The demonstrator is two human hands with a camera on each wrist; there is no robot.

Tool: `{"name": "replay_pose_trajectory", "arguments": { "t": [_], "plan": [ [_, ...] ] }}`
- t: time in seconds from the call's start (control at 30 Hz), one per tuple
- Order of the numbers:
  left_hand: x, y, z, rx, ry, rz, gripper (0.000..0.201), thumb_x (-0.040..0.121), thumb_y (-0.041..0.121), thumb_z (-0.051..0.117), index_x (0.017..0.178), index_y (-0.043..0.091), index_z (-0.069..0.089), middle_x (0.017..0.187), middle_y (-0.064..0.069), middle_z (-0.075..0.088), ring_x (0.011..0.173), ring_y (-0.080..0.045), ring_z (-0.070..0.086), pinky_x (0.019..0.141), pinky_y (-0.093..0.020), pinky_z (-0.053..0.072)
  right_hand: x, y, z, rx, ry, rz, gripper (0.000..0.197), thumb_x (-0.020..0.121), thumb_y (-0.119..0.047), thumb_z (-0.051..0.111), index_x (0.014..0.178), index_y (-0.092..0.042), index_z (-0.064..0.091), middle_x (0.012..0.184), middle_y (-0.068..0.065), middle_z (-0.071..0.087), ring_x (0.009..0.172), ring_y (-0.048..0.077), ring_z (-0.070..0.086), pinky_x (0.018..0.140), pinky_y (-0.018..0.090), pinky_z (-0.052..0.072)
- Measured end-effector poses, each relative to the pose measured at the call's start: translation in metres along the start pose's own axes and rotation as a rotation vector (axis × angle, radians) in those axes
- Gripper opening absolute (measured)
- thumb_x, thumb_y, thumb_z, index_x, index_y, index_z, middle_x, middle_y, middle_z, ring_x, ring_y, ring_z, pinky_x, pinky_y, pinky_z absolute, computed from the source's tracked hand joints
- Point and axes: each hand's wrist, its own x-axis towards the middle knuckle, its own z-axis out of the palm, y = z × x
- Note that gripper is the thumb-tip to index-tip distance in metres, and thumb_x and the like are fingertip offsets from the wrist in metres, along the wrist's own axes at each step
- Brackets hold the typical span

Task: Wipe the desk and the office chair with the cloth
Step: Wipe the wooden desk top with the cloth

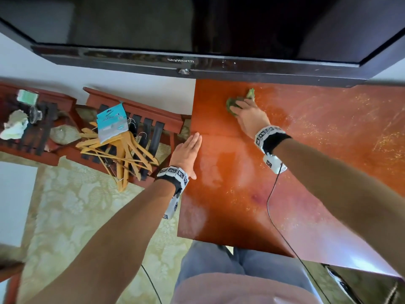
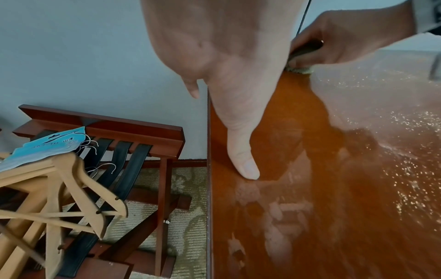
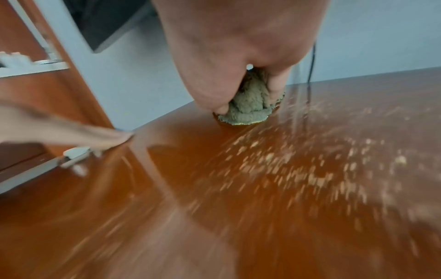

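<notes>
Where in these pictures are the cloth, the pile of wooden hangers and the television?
cloth (image 3: 248, 111), right wrist view, on the green bunched fabric under the fingers.
wooden hangers (image 1: 122, 150), head view, on the middle of the pile.
television (image 1: 179, 60), head view, on the brand name on its lower frame.

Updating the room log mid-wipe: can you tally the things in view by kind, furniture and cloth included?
Desk: 1
Green cloth: 1
Television: 1
Luggage rack: 2, one beside the desk, one further left
Total: 5
Wooden hangers lie piled and overlapping on the nearer rack, so they cannot be counted.
</notes>
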Motion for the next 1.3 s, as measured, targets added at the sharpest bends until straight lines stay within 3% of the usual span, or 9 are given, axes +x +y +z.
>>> {"name": "replay_pose_trajectory", "arguments": {
  "t": [0.07,0.17,0.23,0.47,0.63,0.77,1.07,1.2,1.3],
  "plan": [
    [0.001,0.002,0.000,0.007,0.000,-0.004,0.156,0.063,0.048,0.096,0.161,0.012,-0.021,0.169,-0.003,-0.027,0.160,-0.021,-0.008,0.129,-0.041,0.011,0.026,0.015,-0.015,0.010,0.019,0.092,0.052,0.102,-0.008,0.055,0.150,-0.027,0.048,0.157,0.004,0.044,0.147,0.036,0.036,0.108,0.056,0.049],
    [0.002,0.002,0.001,-0.011,0.001,-0.007,0.156,0.064,0.046,0.096,0.161,0.012,-0.021,0.169,-0.003,-0.027,0.159,-0.021,-0.009,0.129,-0.041,0.009,0.054,0.027,-0.031,0.004,0.095,0.191,0.039,0.106,-0.010,0.049,0.142,-0.024,0.055,0.131,0.013,0.064,0.115,0.038,0.064,0.094,0.050,0.058],
    [0.002,0.001,0.001,-0.025,0.004,-0.007,0.156,0.063,0.045,0.097,0.161,0.013,-0.020,0.169,-0.002,-0.027,0.159,-0.020,-0.009,0.130,-0.041,0.009,0.066,0.026,-0.036,-0.040,0.078,0.234,0.029,0.107,-0.014,0.048,0.135,-0.016,0.057,0.123,0.016,0.066,0.102,0.037,0.068,0.089,0.047,0.060],
    [0.003,0.001,0.001,-0.043,-0.009,-0.016,0.156,0.063,0.042,0.098,0.162,0.014,-0.020,0.169,0.000,-0.027,0.159,-0.018,-0.010,0.130,-0.042,0.010,0.035,-0.012,-0.013,0.017,0.048,0.171,0.054,0.091,0.006,0.059,0.140,-0.015,0.051,0.133,0.012,0.056,0.130,0.037,0.051,0.094,0.047,0.059],
    [0.001,0.004,0.000,-0.004,-0.026,-0.032,0.156,0.064,0.045,0.096,0.160,0.012,-0.022,0.168,-0.002,-0.029,0.159,-0.018,-0.012,0.128,-0.039,0.007,-0.026,-0.054,0.024,-0.037,-0.053,0.022,0.068,0.085,0.000,0.070,0.147,-0.017,0.047,0.144,0.008,0.050,0.140,0.037,0.042,0.086,0.048,0.062],
    [-0.003,0.005,-0.007,0.000,-0.013,-0.030,0.157,0.063,0.048,0.096,0.162,0.013,-0.020,0.170,-0.002,-0.025,0.159,-0.020,-0.009,0.128,-0.042,0.009,-0.087,-0.088,0.050,-0.017,-0.169,-0.079,0.075,0.084,-0.004,0.075,0.151,-0.018,0.045,0.151,0.006,0.046,0.146,0.036,0.036,0.094,0.050,0.059],
    [-0.043,0.017,0.011,0.028,-0.038,0.016,0.148,0.070,0.043,0.093,0.162,0.016,-0.020,0.169,0.000,-0.027,0.159,-0.022,-0.012,0.130,-0.044,0.012,-0.205,-0.137,0.067,-0.040,-0.338,-0.389,0.059,0.094,-0.002,0.060,0.150,-0.016,0.045,0.152,0.007,0.039,0.146,0.035,0.028,0.090,0.041,0.057],
    [-0.061,0.013,0.028,0.033,-0.033,0.027,0.145,0.072,0.041,0.092,0.163,0.016,-0.017,0.170,-0.001,-0.024,0.159,-0.022,-0.009,0.128,-0.043,0.010,-0.201,-0.126,0.072,-0.029,-0.314,-0.480,0.055,0.094,-0.002,0.060,0.146,-0.019,0.052,0.152,0.005,0.043,0.143,0.032,0.034,0.088,0.041,0.059],
    [-0.073,0.010,0.040,0.003,-0.028,0.028,0.143,0.073,0.039,0.092,0.163,0.017,-0.016,0.170,0.000,-0.024,0.159,-0.021,-0.009,0.129,-0.043,0.011,-0.173,-0.097,0.087,-0.070,-0.247,-0.445,0.039,0.087,-0.007,0.072,0.123,-0.022,0.071,0.153,-0.003,0.045,0.143,0.026,0.036,0.083,0.036,0.062]
  ]
}}
